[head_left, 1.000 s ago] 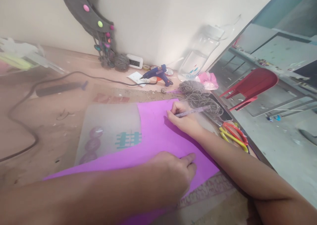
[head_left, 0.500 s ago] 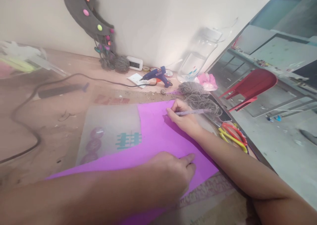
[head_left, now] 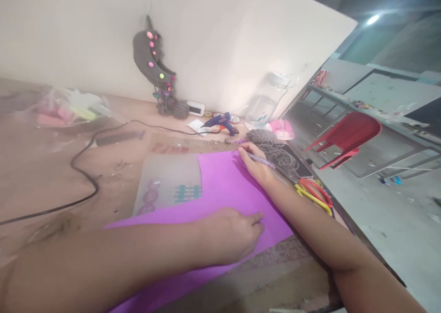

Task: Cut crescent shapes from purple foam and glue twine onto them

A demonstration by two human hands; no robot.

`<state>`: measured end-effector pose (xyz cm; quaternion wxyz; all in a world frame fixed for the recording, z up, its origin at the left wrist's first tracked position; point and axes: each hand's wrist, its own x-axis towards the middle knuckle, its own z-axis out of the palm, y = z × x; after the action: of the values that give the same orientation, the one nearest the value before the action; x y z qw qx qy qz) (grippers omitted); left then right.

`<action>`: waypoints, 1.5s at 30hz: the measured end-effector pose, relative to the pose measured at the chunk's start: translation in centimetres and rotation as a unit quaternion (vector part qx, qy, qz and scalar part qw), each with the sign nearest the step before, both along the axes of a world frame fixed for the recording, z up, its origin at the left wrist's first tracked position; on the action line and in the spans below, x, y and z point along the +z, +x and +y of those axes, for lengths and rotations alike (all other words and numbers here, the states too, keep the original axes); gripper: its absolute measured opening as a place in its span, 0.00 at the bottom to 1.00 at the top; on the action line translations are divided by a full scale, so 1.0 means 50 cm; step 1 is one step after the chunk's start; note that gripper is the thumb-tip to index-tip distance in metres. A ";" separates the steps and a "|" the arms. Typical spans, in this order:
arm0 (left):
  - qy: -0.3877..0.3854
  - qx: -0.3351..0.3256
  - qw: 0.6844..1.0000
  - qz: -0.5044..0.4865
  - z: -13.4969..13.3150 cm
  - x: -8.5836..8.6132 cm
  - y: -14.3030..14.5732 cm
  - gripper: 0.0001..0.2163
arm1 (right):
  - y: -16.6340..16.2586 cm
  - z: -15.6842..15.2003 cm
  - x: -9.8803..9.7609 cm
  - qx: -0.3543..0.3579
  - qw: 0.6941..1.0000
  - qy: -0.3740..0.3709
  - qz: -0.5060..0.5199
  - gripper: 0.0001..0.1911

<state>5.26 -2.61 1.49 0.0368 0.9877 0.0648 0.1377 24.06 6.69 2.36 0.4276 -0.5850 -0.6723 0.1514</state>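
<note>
A purple foam sheet (head_left: pixel 220 189) lies flat on the brown tabletop (head_left: pixel 51 175). My left hand (head_left: pixel 230 232) presses down on the sheet's near right part, fingers curled with the index finger stretched out. My right hand (head_left: pixel 257 166) rests at the sheet's far right corner, shut on a purple pen (head_left: pixel 262 160) whose tip meets the sheet. A translucent plastic sheet (head_left: pixel 165 184) with teal and purple prints lies partly under the foam on its left.
A grey yarn heap (head_left: pixel 272 145) and red-and-yellow scissors (head_left: pixel 315 193) lie just right of my right hand by the table edge. A blue glue gun (head_left: pixel 220 121), a clear jar (head_left: pixel 263 104) and a black cable (head_left: pixel 82 170) sit farther back. A red chair (head_left: pixel 347 131) stands beyond the table.
The view has pulled back and tilted up. My right hand with the pen has slid toward the sheet's far corner. My left hand stays pressed on the sheet.
</note>
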 end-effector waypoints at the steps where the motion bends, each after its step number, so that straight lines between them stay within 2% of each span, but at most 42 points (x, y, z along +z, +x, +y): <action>1: 0.020 0.003 1.000 -0.003 -0.003 -0.001 -0.001 0.15 | 0.000 0.000 -0.001 -0.002 1.000 -0.001 -0.003 0.13; 6: 0.114 0.023 0.993 0.012 -0.026 0.001 -0.007 0.16 | 0.002 0.000 -0.005 0.003 1.000 0.015 -0.013 0.14; 10: 0.136 0.055 0.988 0.041 -0.045 0.010 -0.023 0.15 | 0.004 -0.001 -0.010 0.013 0.999 0.034 -0.019 0.14; 13: 0.128 0.091 0.986 0.052 -0.050 0.011 -0.037 0.17 | 0.007 -0.002 -0.007 0.028 0.998 0.054 -0.034 0.14; 17: 0.071 0.177 0.978 0.084 -0.045 0.013 -0.042 0.26 | 0.025 0.006 0.017 0.069 0.991 0.083 -0.076 0.17; 20: 0.036 0.189 0.976 0.106 -0.038 0.015 -0.035 0.29 | 0.038 0.032 0.040 0.095 0.983 0.081 -0.133 0.14; 22: 0.030 0.185 0.977 0.105 -0.034 0.016 -0.032 0.28 | 0.040 0.059 0.050 0.104 0.972 0.050 -0.207 0.20; 25: 0.049 0.170 0.980 0.091 -0.028 0.013 -0.035 0.24 | 0.029 0.106 0.054 0.107 0.936 -0.012 -0.335 0.31; 29: 0.068 0.153 0.983 0.074 -0.022 0.007 -0.041 0.22 | 0.007 0.160 0.042 0.104 0.898 -0.056 -0.423 0.28; 34: 0.049 0.148 0.983 0.092 -0.018 0.009 -0.038 0.22 | -0.001 0.190 0.032 0.096 0.896 -0.075 -0.427 0.23; 38: 0.019 0.146 0.981 0.129 -0.016 0.009 -0.034 0.23 | 0.000 0.184 0.045 0.079 0.905 -0.084 -0.409 0.18; 42: 0.011 0.148 0.984 0.098 -0.017 -0.009 -0.036 0.23 | 0.004 0.134 0.070 0.057 0.925 -0.084 -0.367 0.15; 45: 0.003 0.173 0.981 0.090 -0.020 -0.018 -0.035 0.23 | 0.011 0.068 0.087 0.102 0.954 -0.070 -0.271 0.12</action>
<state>3.49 -3.61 0.61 0.0035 0.9701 0.2370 0.0523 24.63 10.11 6.72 0.1691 -0.5608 -0.8068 0.0768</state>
